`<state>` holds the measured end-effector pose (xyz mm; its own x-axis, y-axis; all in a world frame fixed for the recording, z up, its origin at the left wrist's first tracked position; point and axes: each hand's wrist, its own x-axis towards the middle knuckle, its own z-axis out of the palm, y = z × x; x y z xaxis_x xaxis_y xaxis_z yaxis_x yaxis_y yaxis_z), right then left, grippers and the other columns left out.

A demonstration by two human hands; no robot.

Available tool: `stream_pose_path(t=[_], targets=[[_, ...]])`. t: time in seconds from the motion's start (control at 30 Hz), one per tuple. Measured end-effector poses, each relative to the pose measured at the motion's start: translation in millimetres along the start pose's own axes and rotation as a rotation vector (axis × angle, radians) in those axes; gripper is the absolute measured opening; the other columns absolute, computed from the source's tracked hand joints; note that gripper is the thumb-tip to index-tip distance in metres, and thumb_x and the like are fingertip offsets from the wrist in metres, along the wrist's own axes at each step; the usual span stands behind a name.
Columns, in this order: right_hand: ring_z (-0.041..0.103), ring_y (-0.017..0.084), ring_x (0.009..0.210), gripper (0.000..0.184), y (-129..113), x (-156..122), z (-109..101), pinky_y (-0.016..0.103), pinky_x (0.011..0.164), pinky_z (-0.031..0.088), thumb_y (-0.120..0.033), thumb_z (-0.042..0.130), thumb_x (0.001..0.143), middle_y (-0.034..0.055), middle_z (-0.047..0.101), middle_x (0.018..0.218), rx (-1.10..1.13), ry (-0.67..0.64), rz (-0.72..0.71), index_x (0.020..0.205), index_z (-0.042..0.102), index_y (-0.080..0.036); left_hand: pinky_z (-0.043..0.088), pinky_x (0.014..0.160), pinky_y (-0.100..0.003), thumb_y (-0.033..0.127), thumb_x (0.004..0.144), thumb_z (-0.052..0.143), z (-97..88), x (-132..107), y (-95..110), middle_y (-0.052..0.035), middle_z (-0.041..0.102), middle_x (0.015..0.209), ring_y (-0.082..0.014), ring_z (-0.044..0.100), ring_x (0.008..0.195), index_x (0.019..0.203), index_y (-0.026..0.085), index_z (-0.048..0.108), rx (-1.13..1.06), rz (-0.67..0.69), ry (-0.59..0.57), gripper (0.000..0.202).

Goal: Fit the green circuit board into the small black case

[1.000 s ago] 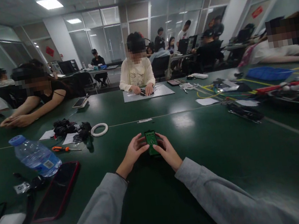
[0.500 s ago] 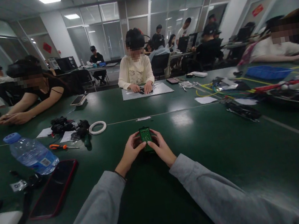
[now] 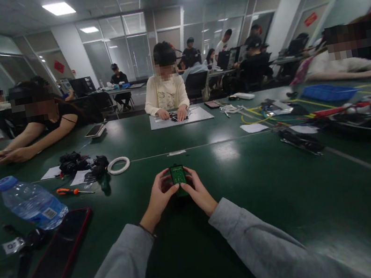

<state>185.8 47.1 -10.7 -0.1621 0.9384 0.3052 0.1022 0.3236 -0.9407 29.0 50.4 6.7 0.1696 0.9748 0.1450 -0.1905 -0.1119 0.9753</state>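
A small green circuit board in a dark case (image 3: 177, 174) is held between both hands over the green table (image 3: 255, 213). My left hand (image 3: 160, 195) grips its left side, and my right hand (image 3: 198, 188) grips its right side. Both thumbs press on the lower part of the board, their tips close together. Behind the case the other fingers curl, partly hidden. Whether the case touches the tabletop, I cannot tell.
At left are a water bottle (image 3: 34, 202), a red-edged phone (image 3: 60, 252), an orange screwdriver (image 3: 73, 191), black cables (image 3: 75, 163) and a white ring (image 3: 119, 165). A co-worker (image 3: 165, 90) sits opposite at a grey board (image 3: 199, 114). Wires and a blue tray (image 3: 329, 92) lie at right.
The camera view has shifted a little, so the scene sits slightly lower and more to the left. Both hands keep hold of the circuit board in nearly the same pose.
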Motion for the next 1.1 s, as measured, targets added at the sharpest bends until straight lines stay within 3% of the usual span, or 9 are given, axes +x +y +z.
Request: stream_pose_path(t=[0.37, 0.5, 0.57, 0.67, 0.77, 0.83, 0.93, 1.1], targets=[[0.049, 0.019, 0.118, 0.051, 0, -1, 0, 0.039, 0.100, 0.045, -0.035, 0.043, 0.090, 0.0074, 0.048, 0.126, -0.042, -0.011, -0.001, 0.137, 0.026, -0.025, 0.048, 0.092, -0.043, 0.028, 0.069, 0.074, -2.4, 2, -3, -0.0101, 0.058, 0.118, -0.0227, 0.059, 0.105, 0.128, 0.023, 0.043, 0.004, -0.003, 0.013, 0.067], [0.044, 0.021, 0.119, 0.055, -6, 9, -15, 0.043, 0.105, 0.038, -0.039, 0.046, 0.090, 0.0089, 0.041, 0.130, -0.214, 0.122, -0.108, 0.140, 0.030, -0.025, 0.047, 0.093, -0.045, 0.028, 0.069, 0.074, -3.2, 1, 0, -0.0107, 0.057, 0.119, -0.0233, 0.058, 0.105, 0.129, 0.023, 0.043, 0.024, -0.033, 0.043, 0.068], [0.042, 0.022, 0.121, 0.060, -22, 19, -31, 0.045, 0.105, 0.036, -0.040, 0.047, 0.090, 0.0100, 0.037, 0.132, -0.309, 0.266, -0.182, 0.144, 0.024, -0.025, 0.046, 0.094, -0.045, 0.028, 0.070, 0.074, -3.4, 1, 3, -0.0107, 0.057, 0.120, -0.0237, 0.058, 0.105, 0.129, 0.024, 0.042, 0.025, -0.057, 0.047, 0.068], [0.039, 0.023, 0.123, 0.067, -66, 33, -60, 0.048, 0.105, 0.034, -0.039, 0.048, 0.090, 0.0092, 0.034, 0.136, -0.391, 0.470, -0.345, 0.146, 0.013, -0.028, 0.046, 0.094, -0.046, 0.029, 0.070, 0.074, -3.5, 0, 6, -0.0106, 0.055, 0.122, -0.0241, 0.057, 0.107, 0.130, 0.025, 0.042, 0.022, -0.101, 0.040, 0.068], [0.045, 0.020, 0.118, 0.073, -109, 40, -80, 0.046, 0.103, 0.037, -0.037, 0.048, 0.090, 0.0080, 0.039, 0.133, -0.362, 0.529, -0.536, 0.147, 0.003, -0.031, 0.045, 0.095, -0.047, 0.029, 0.070, 0.074, -3.3, -2, 10, -0.0108, 0.055, 0.123, -0.0243, 0.056, 0.107, 0.130, 0.025, 0.042, 0.009, -0.125, 0.046, 0.069], [0.049, 0.019, 0.114, 0.074, -120, 40, -80, 0.044, 0.100, 0.040, -0.036, 0.047, 0.091, 0.0078, 0.044, 0.127, -0.315, 0.504, -0.581, 0.147, -0.001, -0.031, 0.045, 0.095, -0.047, 0.028, 0.069, 0.075, -3.1, -3, 13, -0.0104, 0.055, 0.123, -0.0241, 0.056, 0.107, 0.131, 0.026, 0.042, -0.009, -0.134, 0.042, 0.070], [0.050, 0.019, 0.112, 0.072, -98, 33, -61, 0.043, 0.097, 0.043, -0.037, 0.046, 0.091, 0.0083, 0.047, 0.124, -0.288, 0.432, -0.466, 0.148, 0.001, -0.029, 0.045, 0.094, -0.047, 0.026, 0.068, 0.076, -2.4, -3, 12, -0.0096, 0.056, 0.121, -0.0237, 0.057, 0.105, 0.131, 0.027, 0.042, -0.057, -0.132, 0.041, 0.071], [0.050, 0.022, 0.113, 0.063, -19, 12, -12, 0.046, 0.100, 0.042, -0.046, 0.045, 0.091, 0.0120, 0.050, 0.125, -0.213, 0.154, -0.063, 0.145, 0.025, -0.021, 0.047, 0.091, -0.044, 0.023, 0.066, 0.076, -1.7, -1, 8, -0.0089, 0.058, 0.116, -0.0209, 0.060, 0.097, 0.129, 0.025, 0.044, -0.110, -0.080, 0.062, 0.071]])
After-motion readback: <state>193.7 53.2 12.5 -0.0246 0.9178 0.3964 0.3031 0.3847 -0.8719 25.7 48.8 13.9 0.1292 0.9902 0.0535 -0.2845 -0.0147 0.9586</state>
